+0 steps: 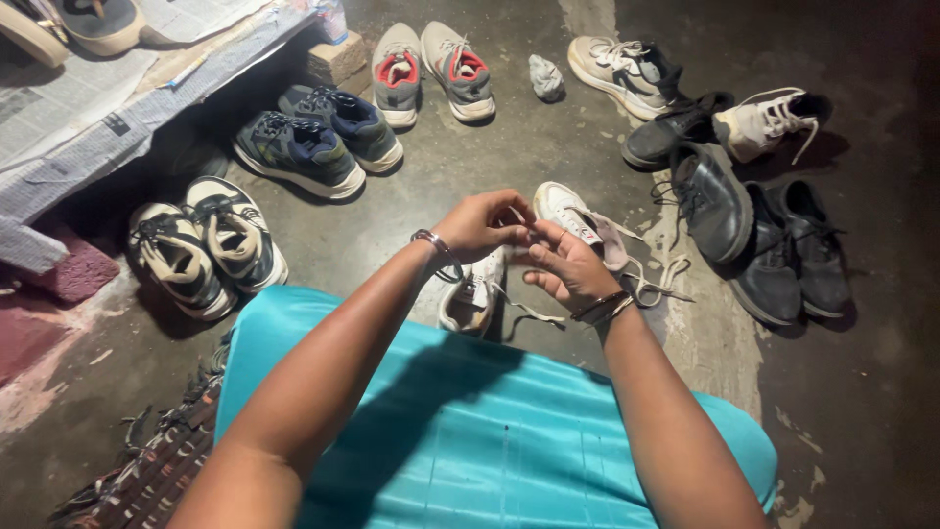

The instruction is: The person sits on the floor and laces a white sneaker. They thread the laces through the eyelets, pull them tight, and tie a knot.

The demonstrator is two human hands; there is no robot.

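Down on the concrete floor (pixel 548 147), a white shoelace (pixel 519 217) is being pinched by left hand (pixel 480 223) and right hand (pixel 568 266) over a white sneaker (pixel 578 217).

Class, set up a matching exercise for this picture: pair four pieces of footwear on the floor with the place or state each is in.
Things:
1. navy sneakers
2. black leather shoes
3. grey sneakers with red lining
4. white sneaker

Places or states:
A. far right of the floor
B. just beyond the hands, laces loose
C. beside the newspaper-covered ledge
D. top centre, toes toward the camera

Pairs: 1-C, 2-A, 3-D, 4-B
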